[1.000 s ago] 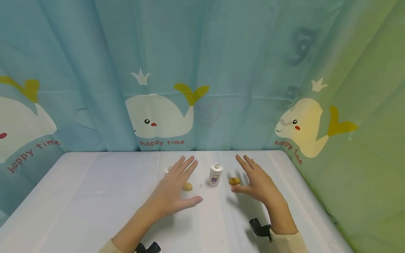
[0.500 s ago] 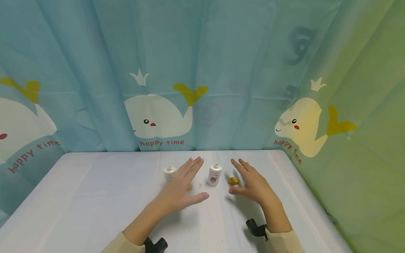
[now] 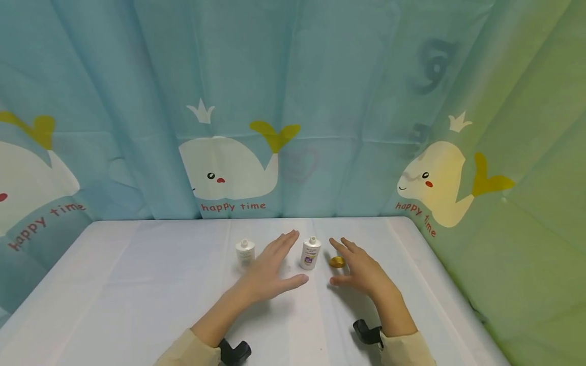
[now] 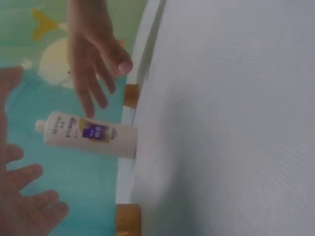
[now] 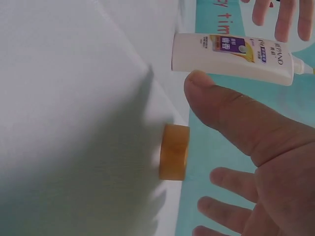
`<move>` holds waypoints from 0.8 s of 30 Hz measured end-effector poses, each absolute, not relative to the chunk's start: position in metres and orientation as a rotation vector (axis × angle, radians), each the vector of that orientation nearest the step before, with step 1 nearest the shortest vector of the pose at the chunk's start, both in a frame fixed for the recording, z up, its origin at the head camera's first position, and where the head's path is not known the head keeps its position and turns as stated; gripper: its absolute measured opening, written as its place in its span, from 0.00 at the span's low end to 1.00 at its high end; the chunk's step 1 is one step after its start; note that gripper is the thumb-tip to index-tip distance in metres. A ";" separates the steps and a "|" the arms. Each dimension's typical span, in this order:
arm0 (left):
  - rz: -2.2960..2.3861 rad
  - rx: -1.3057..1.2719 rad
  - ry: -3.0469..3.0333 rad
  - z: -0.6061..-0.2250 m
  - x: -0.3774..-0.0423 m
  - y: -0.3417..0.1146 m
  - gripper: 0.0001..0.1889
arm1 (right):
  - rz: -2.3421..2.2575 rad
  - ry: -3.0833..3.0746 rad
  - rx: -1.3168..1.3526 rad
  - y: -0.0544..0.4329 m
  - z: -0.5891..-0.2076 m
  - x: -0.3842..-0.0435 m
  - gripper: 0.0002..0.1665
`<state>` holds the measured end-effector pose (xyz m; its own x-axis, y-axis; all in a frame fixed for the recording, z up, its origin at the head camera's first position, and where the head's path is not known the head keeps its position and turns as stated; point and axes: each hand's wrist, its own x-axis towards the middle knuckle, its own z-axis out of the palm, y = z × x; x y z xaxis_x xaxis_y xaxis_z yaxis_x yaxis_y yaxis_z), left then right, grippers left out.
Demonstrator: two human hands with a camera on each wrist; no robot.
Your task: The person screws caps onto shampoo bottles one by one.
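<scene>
A white bottle with a purple label [image 3: 310, 255] stands upright between my two hands, its narrow neck bare. My left hand [image 3: 267, 274] hovers left of it with fingers extended and thumb spread. On the other side, my right hand [image 3: 363, 272] is held in the air with fingers spread, beside a gold cap [image 3: 337, 262] on the table. Both hands hold nothing. A second gold cap [image 4: 128, 220] shows in the left wrist view; in the head view my left hand hides it. Another white bottle [image 3: 245, 251] stands behind and left of my left hand.
A white-covered table [image 3: 137, 284] carries the bottles and caps. Blue curtain [image 3: 343, 101] with whale prints hangs along its back edge, and a green curtain [image 3: 526, 254] runs down the right side. Black wrist mounts [image 3: 366, 333] stick out below the hands.
My left hand has moved right toward the middle bottle, uncovering the left bottle and covering the left cap. My right hand has shifted slightly left and lower. The bottles stay in place.
</scene>
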<state>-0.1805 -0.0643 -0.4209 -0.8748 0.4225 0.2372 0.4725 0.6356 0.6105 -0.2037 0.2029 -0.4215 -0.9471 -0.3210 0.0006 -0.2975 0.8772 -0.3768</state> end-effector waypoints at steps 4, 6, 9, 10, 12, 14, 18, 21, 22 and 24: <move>-1.101 -0.740 -2.807 -0.423 -0.185 -0.059 0.48 | -0.567 2.961 -0.491 0.203 -0.424 -0.205 0.56; -1.149 -0.734 -2.812 -0.424 -0.188 -0.057 0.48 | -0.562 2.952 -0.498 0.202 -0.425 -0.205 0.55; -1.226 -0.732 -2.809 -0.427 -0.192 -0.053 0.48 | -0.545 2.941 -0.502 0.202 -0.427 -0.206 0.53; -1.250 -0.731 -2.803 -0.427 -0.193 -0.051 0.48 | -0.545 2.936 -0.500 0.202 -0.427 -0.206 0.53; -1.278 -0.729 -2.800 -0.429 -0.195 -0.050 0.47 | -0.543 2.929 -0.510 0.201 -0.428 -0.207 0.51; -1.308 -0.725 -2.802 -0.432 -0.197 -0.048 0.47 | -0.538 2.922 -0.514 0.201 -0.429 -0.207 0.49; -1.373 -0.732 -2.792 -0.438 -0.200 -0.046 0.48 | -0.534 2.904 -0.517 0.199 -0.431 -0.206 0.45; -1.431 -0.759 -2.762 -0.441 -0.203 -0.044 0.47 | -0.520 2.907 -0.515 0.198 -0.432 -0.205 0.42; -1.449 -0.768 -2.750 -0.442 -0.204 -0.043 0.46 | -0.516 2.912 -0.519 0.198 -0.432 -0.204 0.41; -1.482 -0.775 -2.738 -0.444 -0.206 -0.041 0.45 | -0.509 2.925 -0.523 0.197 -0.432 -0.204 0.39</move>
